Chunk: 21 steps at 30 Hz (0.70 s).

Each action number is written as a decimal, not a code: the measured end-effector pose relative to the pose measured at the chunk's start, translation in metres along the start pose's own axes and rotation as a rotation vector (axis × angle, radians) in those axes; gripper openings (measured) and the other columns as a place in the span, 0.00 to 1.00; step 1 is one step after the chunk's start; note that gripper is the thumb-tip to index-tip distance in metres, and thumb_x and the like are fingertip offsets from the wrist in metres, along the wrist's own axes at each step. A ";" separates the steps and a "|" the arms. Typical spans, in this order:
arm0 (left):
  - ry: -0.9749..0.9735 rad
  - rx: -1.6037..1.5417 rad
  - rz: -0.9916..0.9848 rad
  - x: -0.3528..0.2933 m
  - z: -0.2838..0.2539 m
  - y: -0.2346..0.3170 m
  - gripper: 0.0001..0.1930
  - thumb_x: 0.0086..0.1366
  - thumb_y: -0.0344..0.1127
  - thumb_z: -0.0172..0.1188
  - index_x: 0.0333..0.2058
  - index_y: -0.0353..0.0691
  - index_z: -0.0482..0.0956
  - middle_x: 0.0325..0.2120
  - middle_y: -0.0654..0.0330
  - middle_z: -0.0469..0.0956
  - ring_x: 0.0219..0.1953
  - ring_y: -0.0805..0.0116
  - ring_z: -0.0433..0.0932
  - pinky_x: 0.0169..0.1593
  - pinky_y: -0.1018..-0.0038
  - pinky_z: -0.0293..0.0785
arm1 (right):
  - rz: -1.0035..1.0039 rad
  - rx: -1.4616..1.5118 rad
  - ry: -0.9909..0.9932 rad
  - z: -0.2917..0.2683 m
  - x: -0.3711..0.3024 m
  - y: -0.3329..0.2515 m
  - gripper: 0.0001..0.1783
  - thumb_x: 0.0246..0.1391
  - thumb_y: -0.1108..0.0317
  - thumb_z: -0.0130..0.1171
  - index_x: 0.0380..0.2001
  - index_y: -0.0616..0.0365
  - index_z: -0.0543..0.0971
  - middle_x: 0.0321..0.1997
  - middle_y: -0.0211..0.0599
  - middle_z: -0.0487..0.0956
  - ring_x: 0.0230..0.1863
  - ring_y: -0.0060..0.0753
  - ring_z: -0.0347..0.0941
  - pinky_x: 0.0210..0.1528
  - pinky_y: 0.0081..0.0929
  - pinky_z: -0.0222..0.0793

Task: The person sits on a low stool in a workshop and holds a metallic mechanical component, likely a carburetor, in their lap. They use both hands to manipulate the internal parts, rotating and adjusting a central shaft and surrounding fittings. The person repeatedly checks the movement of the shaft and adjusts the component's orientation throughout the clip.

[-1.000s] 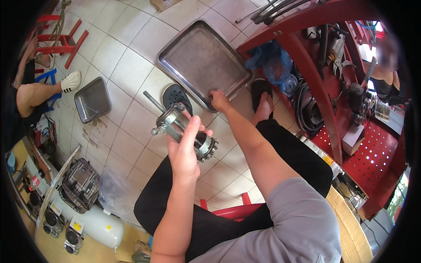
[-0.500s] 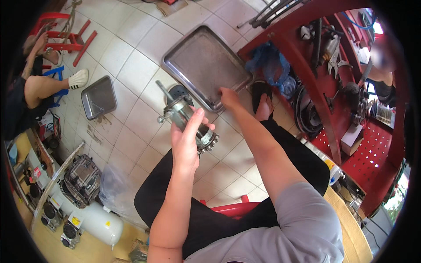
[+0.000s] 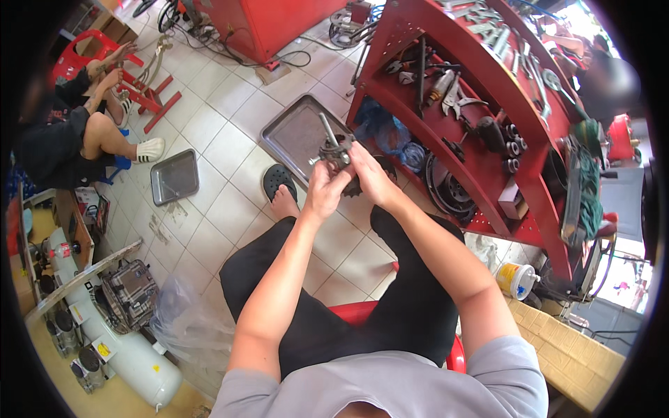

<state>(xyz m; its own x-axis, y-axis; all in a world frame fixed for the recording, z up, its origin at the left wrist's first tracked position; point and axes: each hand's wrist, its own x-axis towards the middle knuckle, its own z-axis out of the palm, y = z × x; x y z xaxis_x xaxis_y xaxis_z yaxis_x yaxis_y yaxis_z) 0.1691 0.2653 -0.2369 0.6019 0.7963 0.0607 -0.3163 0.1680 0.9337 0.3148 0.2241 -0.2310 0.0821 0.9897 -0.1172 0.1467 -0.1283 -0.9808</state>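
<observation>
A greasy metal part with a thin protruding rod and a toothed gear point(image 3: 334, 148) is held between my two hands, above the near part of a large metal tray point(image 3: 289, 129). My left hand point(image 3: 325, 192) grips its near left side, thumb pointing toward the right hand. Pressed against the right side is my right hand point(image 3: 372, 180), its fingers stretched along the part. Both hands cover most of its body, so only the rod end, a side bolt and some teeth show.
A smaller metal tray point(image 3: 175, 178) lies on the tiles at left, near a seated person point(image 3: 101, 136). A red tool rack point(image 3: 481, 157) with pliers and wrenches stands at right. A white compressor tank point(image 3: 136, 366) and clear plastic bag point(image 3: 182, 306) are at lower left.
My right hand has left the large tray's rim and joined my left on the metal part. The part has moved right and away from me. The view has tilted up, showing more of the rack.
</observation>
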 end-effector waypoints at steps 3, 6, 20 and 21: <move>-0.060 0.113 0.139 -0.024 0.025 0.024 0.17 0.65 0.28 0.63 0.51 0.34 0.74 0.41 0.65 0.76 0.43 0.76 0.74 0.43 0.74 0.74 | -0.162 0.189 0.031 0.004 -0.044 -0.030 0.33 0.72 0.50 0.40 0.70 0.62 0.59 0.63 0.45 0.72 0.65 0.40 0.65 0.68 0.36 0.56; -0.057 0.536 0.123 -0.040 0.033 0.045 0.29 0.57 0.32 0.73 0.54 0.34 0.70 0.49 0.61 0.74 0.50 0.70 0.75 0.53 0.72 0.74 | -0.140 0.246 0.134 0.010 -0.081 -0.057 0.34 0.73 0.45 0.36 0.70 0.59 0.60 0.56 0.38 0.75 0.51 0.32 0.71 0.58 0.31 0.65; 0.158 0.567 0.077 -0.085 0.011 0.032 0.11 0.67 0.25 0.62 0.46 0.32 0.74 0.34 0.62 0.78 0.35 0.78 0.76 0.41 0.82 0.71 | -0.221 -0.019 0.296 0.017 -0.090 0.002 0.24 0.68 0.48 0.46 0.46 0.61 0.73 0.28 0.47 0.76 0.32 0.48 0.74 0.38 0.37 0.67; 0.154 0.598 0.081 -0.081 0.006 0.031 0.10 0.67 0.26 0.62 0.45 0.31 0.75 0.33 0.62 0.79 0.35 0.78 0.76 0.41 0.82 0.71 | -0.244 -0.062 0.305 0.016 -0.089 -0.001 0.24 0.68 0.47 0.46 0.46 0.61 0.73 0.28 0.46 0.76 0.32 0.48 0.74 0.38 0.37 0.68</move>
<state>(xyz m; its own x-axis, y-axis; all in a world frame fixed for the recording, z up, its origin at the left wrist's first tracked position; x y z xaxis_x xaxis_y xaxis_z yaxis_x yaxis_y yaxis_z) 0.1150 0.2025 -0.2112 0.4661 0.8753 0.1291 0.1362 -0.2151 0.9671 0.2917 0.1376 -0.2222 0.3250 0.9287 0.1785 0.2563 0.0952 -0.9619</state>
